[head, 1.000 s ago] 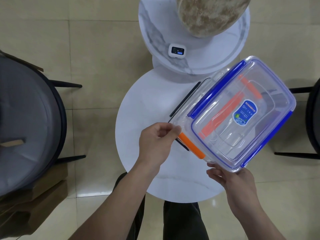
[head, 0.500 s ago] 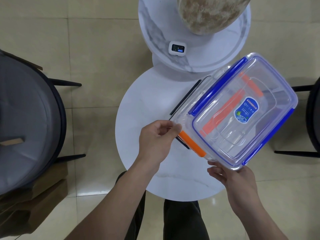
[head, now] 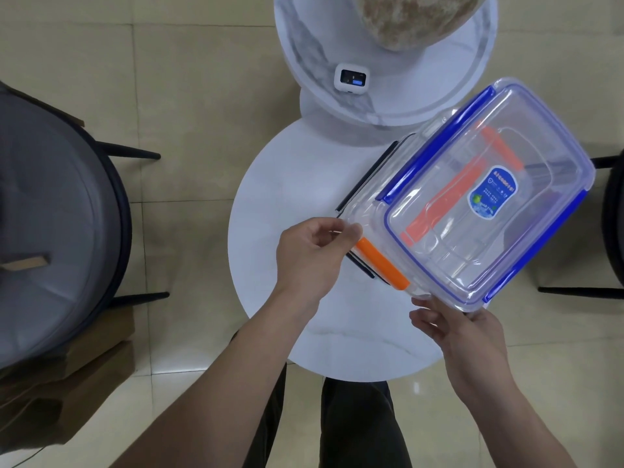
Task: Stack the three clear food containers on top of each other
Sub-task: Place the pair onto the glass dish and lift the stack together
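Observation:
Three clear food containers lie one above another at the right side of the round white table (head: 287, 204). The top one, the blue-clipped container (head: 499, 211), has a blue label and sits skewed toward the right. Under it is the orange-clipped container (head: 381, 268), and at the bottom the black-clipped container (head: 368, 177) shows only its edge. My left hand (head: 314, 255) pinches the near-left corner of the orange-clipped container. My right hand (head: 456, 336) holds the near corner of the blue-clipped container from below.
A higher marble table (head: 304, 62) behind carries a small white device (head: 351, 78) and a large tan stone-like object (head: 412, 18). A grey-cushioned chair (head: 50, 231) stands left, another dark chair (head: 613, 214) right. My legs are under the table's near edge.
The blue-clipped container has shifted slightly up and to the right with my right hand. My left hand has stayed on the corner below.

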Available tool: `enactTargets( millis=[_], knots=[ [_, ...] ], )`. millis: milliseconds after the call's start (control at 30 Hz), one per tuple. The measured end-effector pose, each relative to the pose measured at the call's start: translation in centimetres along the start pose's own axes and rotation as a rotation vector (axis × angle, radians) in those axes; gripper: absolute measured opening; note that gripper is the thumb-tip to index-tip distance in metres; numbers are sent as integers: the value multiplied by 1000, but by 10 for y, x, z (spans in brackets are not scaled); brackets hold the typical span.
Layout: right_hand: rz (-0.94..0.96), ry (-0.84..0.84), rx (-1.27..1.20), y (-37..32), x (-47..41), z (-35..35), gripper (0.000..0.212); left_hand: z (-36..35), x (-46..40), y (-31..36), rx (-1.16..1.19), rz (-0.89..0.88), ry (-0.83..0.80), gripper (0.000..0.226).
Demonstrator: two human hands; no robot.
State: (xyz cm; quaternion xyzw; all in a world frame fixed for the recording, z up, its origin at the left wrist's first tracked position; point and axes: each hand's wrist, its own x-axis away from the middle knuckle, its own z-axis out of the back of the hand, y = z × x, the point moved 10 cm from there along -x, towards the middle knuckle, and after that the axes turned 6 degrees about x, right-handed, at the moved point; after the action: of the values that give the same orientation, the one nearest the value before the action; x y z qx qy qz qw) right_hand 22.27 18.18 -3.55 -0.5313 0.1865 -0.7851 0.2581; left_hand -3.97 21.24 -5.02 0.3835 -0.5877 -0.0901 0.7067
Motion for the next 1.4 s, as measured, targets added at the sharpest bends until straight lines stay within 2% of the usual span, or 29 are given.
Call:
enactTargets(
  millis=[300, 433, 533, 633, 933, 1400],
  knots=[
    [-58, -34, -155, 7, 6, -8, 10, 1, 1, -3, 34, -29, 20, 10],
    [-154, -86, -349, 22, 7, -15, 20, 5, 0, -10, 29, -19, 18, 24],
    [-253, -93, -440, 41, 12, -19, 28, 17, -1, -26, 30, 10, 35, 25],
    [-328, -69, -442, 64, 16, -23, 32, 30, -2, -48, 10, 46, 65, 23],
    [-358, 16, -279, 92, -11, -49, 19, 27, -26, -89, -97, 91, 80, 13],
    [-491, 71, -306, 103, -48, -75, 19, 3, -91, -81, -196, 18, 66, 21]
  ],
)
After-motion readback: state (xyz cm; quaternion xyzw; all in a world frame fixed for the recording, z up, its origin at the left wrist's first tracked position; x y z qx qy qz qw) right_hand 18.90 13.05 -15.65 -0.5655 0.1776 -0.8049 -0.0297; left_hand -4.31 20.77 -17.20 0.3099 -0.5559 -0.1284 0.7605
